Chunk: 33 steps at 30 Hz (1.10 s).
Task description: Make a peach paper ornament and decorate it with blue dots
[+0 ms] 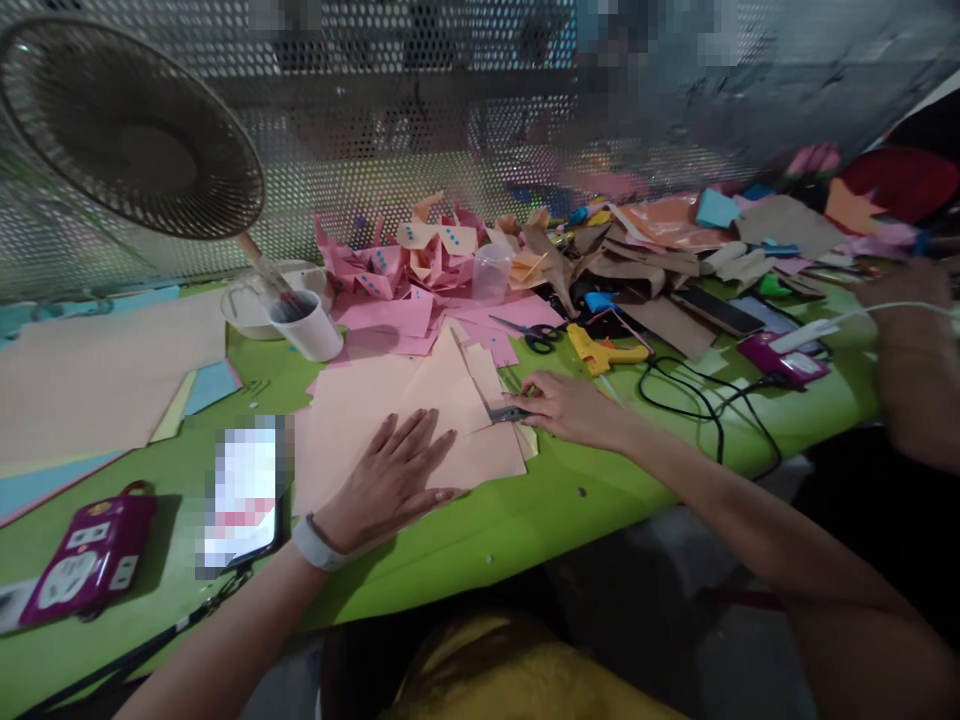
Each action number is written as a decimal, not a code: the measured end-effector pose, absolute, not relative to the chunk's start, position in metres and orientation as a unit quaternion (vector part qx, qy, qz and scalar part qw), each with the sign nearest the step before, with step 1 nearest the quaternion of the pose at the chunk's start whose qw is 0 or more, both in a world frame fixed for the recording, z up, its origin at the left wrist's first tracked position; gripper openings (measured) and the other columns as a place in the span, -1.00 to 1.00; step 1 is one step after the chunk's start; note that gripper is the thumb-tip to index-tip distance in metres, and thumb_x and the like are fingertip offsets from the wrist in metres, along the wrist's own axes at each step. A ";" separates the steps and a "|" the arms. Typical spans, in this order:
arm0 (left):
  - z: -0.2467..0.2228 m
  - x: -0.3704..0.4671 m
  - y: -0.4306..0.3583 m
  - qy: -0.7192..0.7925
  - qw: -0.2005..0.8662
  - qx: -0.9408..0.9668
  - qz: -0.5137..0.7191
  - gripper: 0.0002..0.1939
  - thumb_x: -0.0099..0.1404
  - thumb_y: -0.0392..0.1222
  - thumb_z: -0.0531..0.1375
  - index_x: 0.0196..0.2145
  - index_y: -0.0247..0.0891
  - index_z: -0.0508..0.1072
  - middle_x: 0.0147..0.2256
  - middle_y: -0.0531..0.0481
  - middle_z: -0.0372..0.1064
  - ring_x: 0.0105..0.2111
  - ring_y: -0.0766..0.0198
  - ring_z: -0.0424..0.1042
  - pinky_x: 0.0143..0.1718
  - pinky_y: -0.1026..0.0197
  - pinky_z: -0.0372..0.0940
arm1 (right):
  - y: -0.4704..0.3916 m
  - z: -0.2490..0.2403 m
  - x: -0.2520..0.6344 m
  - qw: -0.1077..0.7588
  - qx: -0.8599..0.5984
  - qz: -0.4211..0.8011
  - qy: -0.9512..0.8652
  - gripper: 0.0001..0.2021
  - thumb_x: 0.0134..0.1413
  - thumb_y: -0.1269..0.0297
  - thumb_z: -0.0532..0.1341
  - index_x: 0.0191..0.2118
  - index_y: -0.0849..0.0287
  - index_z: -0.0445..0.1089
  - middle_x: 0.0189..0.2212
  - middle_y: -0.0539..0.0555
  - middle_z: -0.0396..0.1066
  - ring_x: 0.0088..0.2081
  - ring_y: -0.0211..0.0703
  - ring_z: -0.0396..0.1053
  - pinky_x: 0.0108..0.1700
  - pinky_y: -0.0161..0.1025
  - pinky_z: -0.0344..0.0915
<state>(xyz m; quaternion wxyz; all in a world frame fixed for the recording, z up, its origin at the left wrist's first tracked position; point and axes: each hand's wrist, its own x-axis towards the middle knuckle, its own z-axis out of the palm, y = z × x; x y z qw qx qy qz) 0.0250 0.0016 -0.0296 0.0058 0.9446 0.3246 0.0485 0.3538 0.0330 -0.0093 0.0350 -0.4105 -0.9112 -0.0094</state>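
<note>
My left hand (397,470) lies flat with fingers spread on a sheet of peach paper (337,400), holding it against the table. On that sheet rests a folded peach piece (442,385) with a pointed top. My right hand (562,405) is closed around a pair of scissors (508,413). Their grey blades point left at the right edge of the folded piece; the handles are mostly hidden by my fingers. Pale yellow paper (531,440) shows beneath the peach sheets.
Black-handled scissors (541,340) and a yellow glue gun (604,350) lie beyond my right hand. Folded pink paper shapes (382,270), a white cup (307,328) and a fan (135,130) stand farther back. A phone (244,490) lies left. Another person's arm (911,370) is at right.
</note>
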 end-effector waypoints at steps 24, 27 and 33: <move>-0.031 0.025 0.002 0.325 0.019 0.943 0.065 -0.24 0.36 0.26 -0.01 0.39 0.00 -0.16 0.40 -0.03 -0.25 0.38 -0.02 -0.20 0.35 -0.14 -0.28 | 0.018 -0.024 0.347 0.043 -0.438 -0.039 -0.897 -0.61 0.34 0.14 0.02 0.18 0.11 0.32 0.08 0.27 0.26 0.02 0.11 0.29 -0.08 0.00 0.35; -0.030 0.025 0.002 0.326 0.016 0.944 0.058 -0.22 0.36 0.28 -0.03 0.39 -0.03 -0.16 0.40 -0.07 -0.26 0.38 -0.02 -0.21 0.35 -0.15 -0.29 | 0.019 -0.023 0.338 0.032 -0.434 -0.045 -0.899 -0.58 0.34 0.12 0.02 0.21 0.12 0.28 0.07 0.28 0.27 0.02 0.12 0.29 -0.07 -0.01 0.34; -0.028 0.025 0.001 0.327 0.020 0.943 0.052 -0.24 0.37 0.26 -0.03 0.39 -0.03 -0.16 0.40 -0.07 -0.24 0.38 0.00 -0.21 0.35 -0.14 -0.29 | 0.020 -0.024 0.343 0.045 -0.428 -0.030 -0.902 -0.63 0.32 0.15 0.07 0.18 0.04 0.32 0.07 0.26 0.28 0.02 0.12 0.30 -0.06 0.01 0.34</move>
